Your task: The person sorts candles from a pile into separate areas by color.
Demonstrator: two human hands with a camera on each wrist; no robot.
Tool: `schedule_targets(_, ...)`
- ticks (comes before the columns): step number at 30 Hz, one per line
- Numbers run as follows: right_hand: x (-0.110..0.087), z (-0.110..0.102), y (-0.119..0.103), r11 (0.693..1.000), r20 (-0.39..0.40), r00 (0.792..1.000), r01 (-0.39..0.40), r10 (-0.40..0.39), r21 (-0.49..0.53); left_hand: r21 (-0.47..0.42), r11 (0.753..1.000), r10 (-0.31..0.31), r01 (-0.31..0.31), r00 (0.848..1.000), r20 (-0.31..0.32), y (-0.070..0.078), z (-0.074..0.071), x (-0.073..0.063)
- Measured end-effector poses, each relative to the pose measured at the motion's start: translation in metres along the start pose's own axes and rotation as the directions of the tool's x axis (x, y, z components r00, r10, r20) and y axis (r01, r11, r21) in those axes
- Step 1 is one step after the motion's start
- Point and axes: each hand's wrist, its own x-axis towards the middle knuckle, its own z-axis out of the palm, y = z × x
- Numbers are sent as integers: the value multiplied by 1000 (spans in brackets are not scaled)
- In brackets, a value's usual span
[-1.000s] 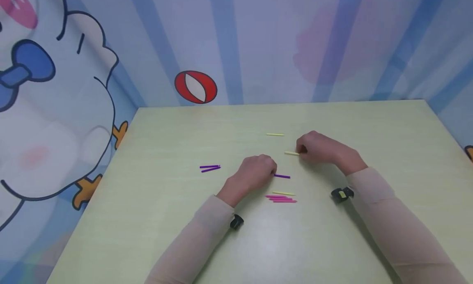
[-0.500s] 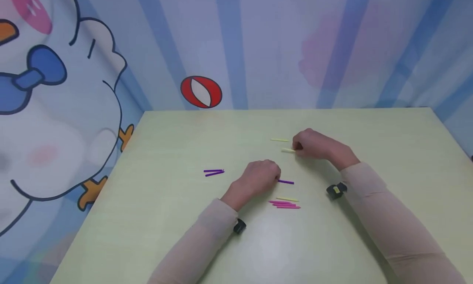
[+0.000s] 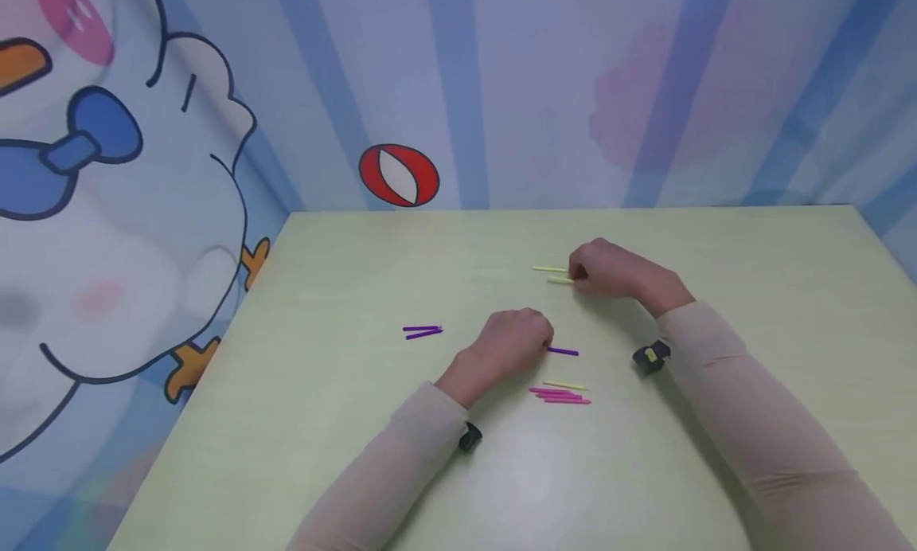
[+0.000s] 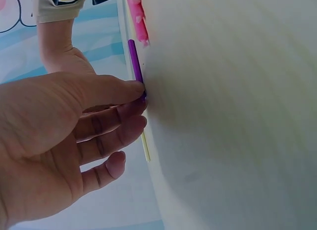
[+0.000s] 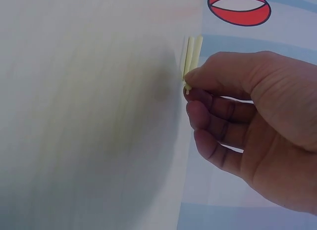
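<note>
My left hand [image 3: 507, 345] pinches a thin purple stick [image 3: 563, 351] between thumb and forefinger, low over the table. In the left wrist view that purple stick [image 4: 134, 59] points up past the thumb, its lower end hidden by the fingertips. Farther back, my right hand [image 3: 622, 271] pinches the end of a thin yellow stick [image 3: 559, 280]. Just behind it lies another yellow stick [image 3: 548, 269], nearly parallel. Seen from the right wrist, the two stand side by side above the thumb, and a small pale nub [image 5: 187, 90] shows below the thumb tip.
Several pink sticks [image 3: 566, 401] lie bunched in front of the left hand, with a yellow stick [image 3: 565, 385] along their far side. Two purple sticks [image 3: 423, 334] rest at the left. A patterned wall [image 3: 537, 97] borders the light table [image 3: 322, 296] behind.
My right hand has moved back and slightly left with its yellow stick, bringing it beside the rear yellow stick. My left hand keeps its pinch on the purple stick. The head view has shifted slightly.
</note>
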Motion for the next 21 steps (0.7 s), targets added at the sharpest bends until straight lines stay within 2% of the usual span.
schedule_targets(21, 11, 4, -1, 999, -11, 999, -31, 31, -11, 61, 998, 11, -10, 1000, -8, 2, 2, -1)
